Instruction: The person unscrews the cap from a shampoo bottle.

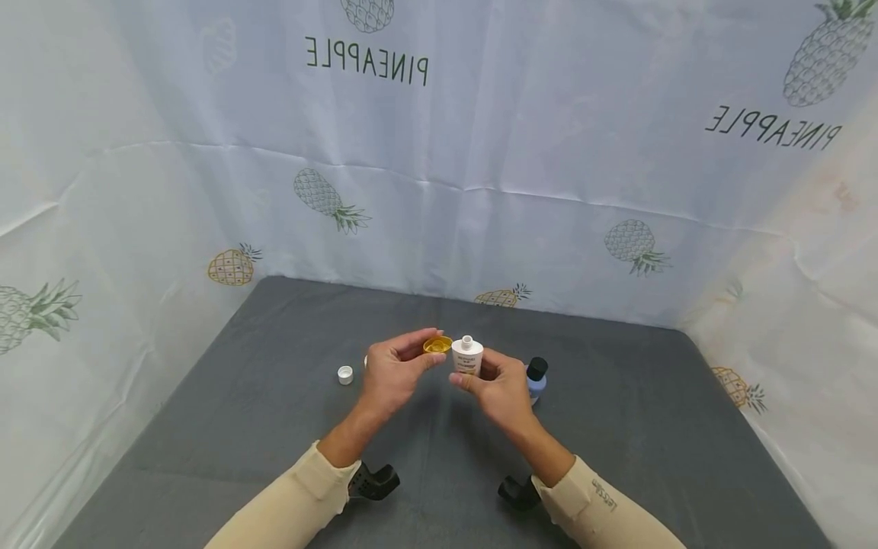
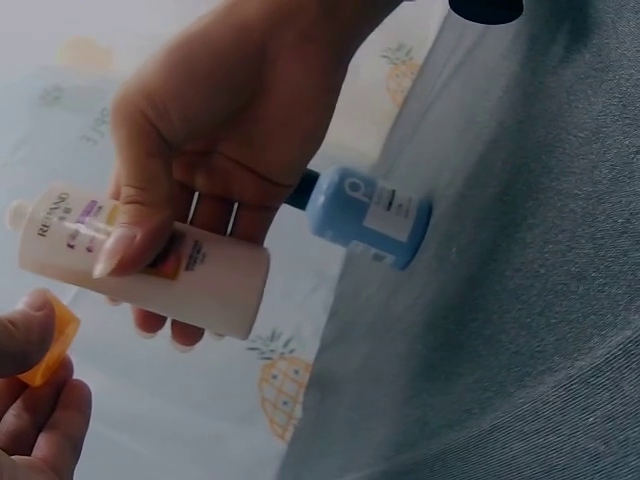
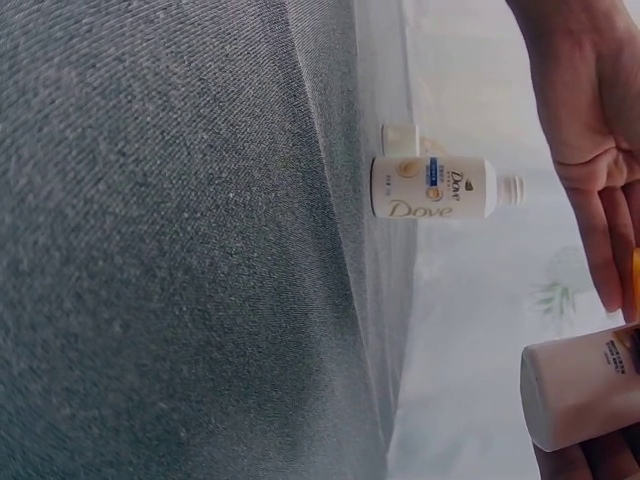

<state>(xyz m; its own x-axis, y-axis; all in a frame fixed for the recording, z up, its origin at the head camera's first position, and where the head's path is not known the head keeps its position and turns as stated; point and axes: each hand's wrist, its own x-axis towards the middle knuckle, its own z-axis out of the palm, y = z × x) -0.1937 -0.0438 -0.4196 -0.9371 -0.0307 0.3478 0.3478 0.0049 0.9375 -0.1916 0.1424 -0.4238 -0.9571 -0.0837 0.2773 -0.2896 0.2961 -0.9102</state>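
Over the middle of the table, my left hand (image 1: 391,374) pinches an amber-yellow bottle cap (image 1: 437,345) between thumb and fingers, its hollow side showing. Right beside it, my right hand (image 1: 506,390) grips a small white shampoo bottle (image 1: 467,358) held upright. The bottle's narrow neck is bare at the top. Its printed label shows in the left wrist view, partly covered by the right thumb. Cap and bottle are close together at the same height.
A blue bottle (image 1: 536,383) with a black cap stands behind my right hand. A loose white cap (image 1: 345,374) lies left of my left hand. An uncapped white Dove bottle (image 3: 435,187) stands near it, mostly hidden in the head view. Printed curtains (image 1: 439,213) enclose the grey table (image 1: 274,427).
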